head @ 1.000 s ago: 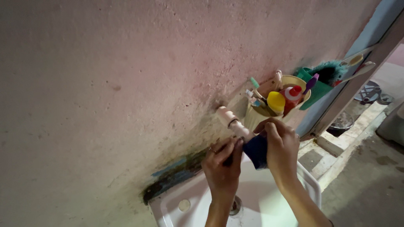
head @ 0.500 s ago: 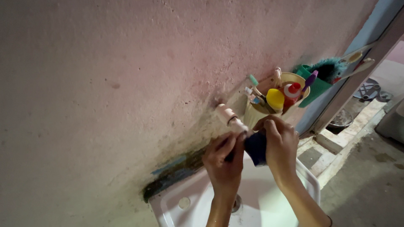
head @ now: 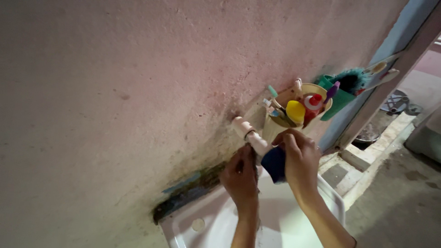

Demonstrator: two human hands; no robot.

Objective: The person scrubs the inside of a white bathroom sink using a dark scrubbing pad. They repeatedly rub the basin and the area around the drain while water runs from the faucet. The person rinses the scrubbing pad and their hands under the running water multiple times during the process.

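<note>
**Two hands at a wall tap above a white sink**

The left hand (head: 240, 178) is curled under the pale plastic tap (head: 250, 134) that juts from the pink plaster wall (head: 138, 78); its fingers fold around the tap's lower end, though what exactly they pinch is hidden behind the knuckles. The right hand (head: 299, 158) is clenched on a dark blue sponge (head: 274, 164), pressing it against the tap's outer end, so the sponge sits between the two hands and touches the tap. Both forearms rise from the bottom edge of the view.

Directly below the hands lies a white sink (head: 333, 202), its back edge against the wall, with a small round hole in the rim to the left of the left wrist. A dark, stained strip with a patch of blue runs along the wall just left of the left hand, at the sink's edge.

Just above the right hand hangs a cream-coloured holder (head: 275, 126) crowded with toothbrushes, a yellow-capped bottle (head: 295, 111) and a red-capped tube (head: 313, 102). Farther up and to the right of it sits a green cup (head: 339, 98) with a teal bristled brush (head: 351, 78) and pale-handled utensils, beside a blue door frame (head: 395, 43).
</note>
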